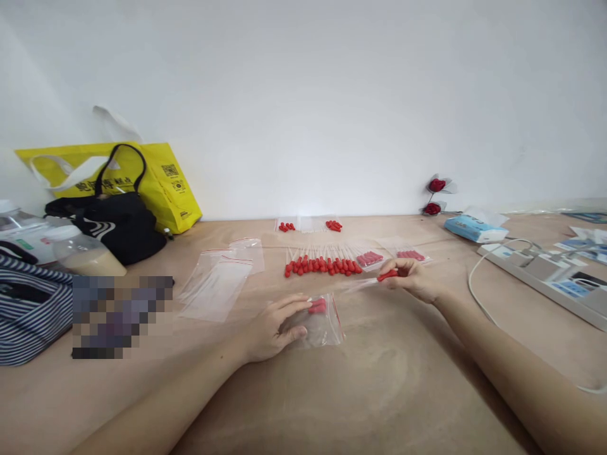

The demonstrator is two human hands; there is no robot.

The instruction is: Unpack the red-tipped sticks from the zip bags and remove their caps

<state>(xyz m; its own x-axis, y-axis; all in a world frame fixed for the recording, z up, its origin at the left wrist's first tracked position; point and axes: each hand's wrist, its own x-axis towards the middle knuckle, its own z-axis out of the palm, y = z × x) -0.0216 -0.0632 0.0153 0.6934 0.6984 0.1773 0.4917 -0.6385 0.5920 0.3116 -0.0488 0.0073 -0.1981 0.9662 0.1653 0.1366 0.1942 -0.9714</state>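
My left hand (275,328) has its thumb and fingers closed on a small clear zip bag (325,335) lying on the table. A few red heads (317,306) show inside the bag near its red-lined opening. Right of it, my right hand (413,279) pinches the red head of a stick (386,275), its pale shaft pointing left and blurred. Just beyond both hands lies a row of red-headed sticks (322,266), pale shafts pointing to the wall. Filled zip bags (368,258) lie at the row's right end, near my right hand.
Flat zip bags (218,287) overlap left of the row, and more filled bags (334,225) lie by the wall. A yellow bag (175,189), black bag (118,227) and bottle (88,253) stand left. A tissue pack (474,227) and power strip (545,278) with cables lie right.
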